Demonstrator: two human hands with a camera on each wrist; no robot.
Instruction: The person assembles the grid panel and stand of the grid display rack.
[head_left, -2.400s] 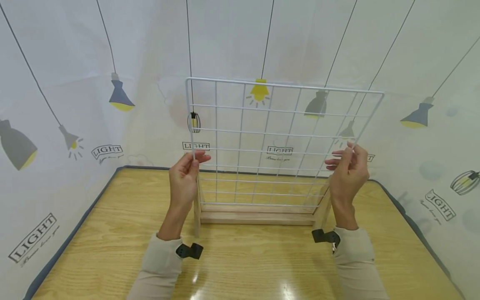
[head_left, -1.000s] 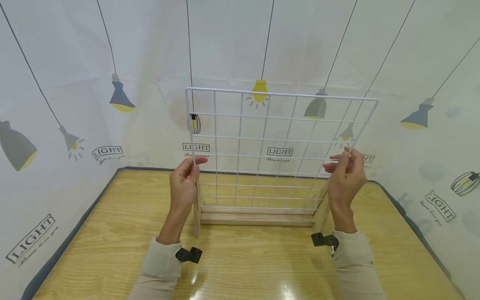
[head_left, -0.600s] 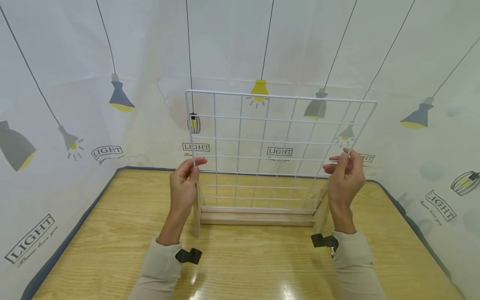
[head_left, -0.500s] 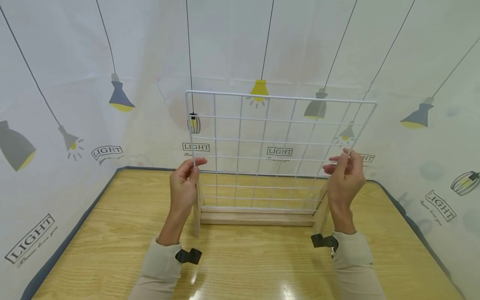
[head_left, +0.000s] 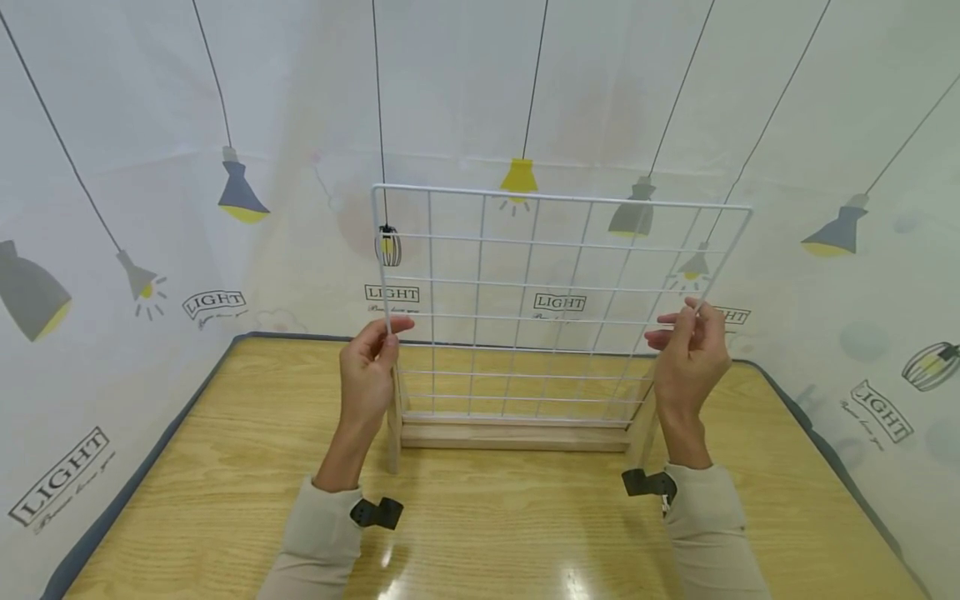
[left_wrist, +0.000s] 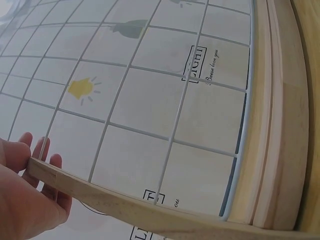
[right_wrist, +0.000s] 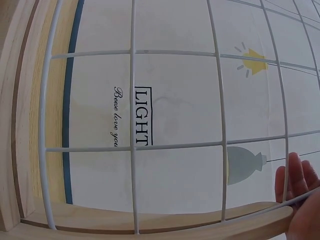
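A white wire grid panel (head_left: 480, 278) stands upright between the side posts of a pale wooden stand (head_left: 513, 438) on the table. With thumb and fingers my left hand (head_left: 366, 375) pinches the panel's left edge wire, just above the left post. On the opposite edge my right hand (head_left: 690, 358) pinches the wire in the same way, a little higher. The left wrist view has the left hand (left_wrist: 30, 190) at the top end of a wooden post (left_wrist: 100, 200). In the right wrist view, the panel's lower wire (right_wrist: 44, 115) sits slightly apart from the wooden crossbar (right_wrist: 20, 110).
The wood-grain table (head_left: 480, 517) has a dark blue edge band (head_left: 150, 467). Close behind and at both sides hangs a pale curtain (head_left: 450, 75) printed with lamps and lettering. A black strap mount (head_left: 378, 512) sits on the left wrist, another (head_left: 648, 482) on the right.
The grid panel has slid down in the stand, its top edge and bottom wire now lower. Both hands have come down with it, keeping their pinch. Movement over the last half second is slight.
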